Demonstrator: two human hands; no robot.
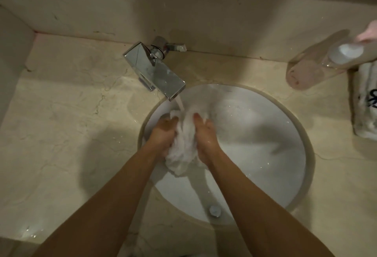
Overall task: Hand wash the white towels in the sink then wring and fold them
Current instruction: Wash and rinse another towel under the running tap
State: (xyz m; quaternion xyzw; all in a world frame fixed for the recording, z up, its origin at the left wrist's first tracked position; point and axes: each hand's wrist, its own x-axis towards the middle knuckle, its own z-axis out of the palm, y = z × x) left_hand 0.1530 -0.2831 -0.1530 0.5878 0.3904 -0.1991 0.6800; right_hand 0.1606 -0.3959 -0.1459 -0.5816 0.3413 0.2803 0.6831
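Note:
A bunched, wet white towel [183, 146] hangs between my two hands over the round white sink [265, 140]. My left hand [163, 134] grips its left side with curled fingers. My right hand [206, 136] grips its right side. Water runs from the chrome faucet [155, 71] onto the top of the towel. The sink drain [214, 210] shows near the front of the bowl.
A beige marble counter [71, 113] surrounds the sink, with a low backsplash behind. At the right stand a clear plastic bottle [318, 60] lying on its side and a folded white towel with a dark print [367, 101]. Water drops dot the counter.

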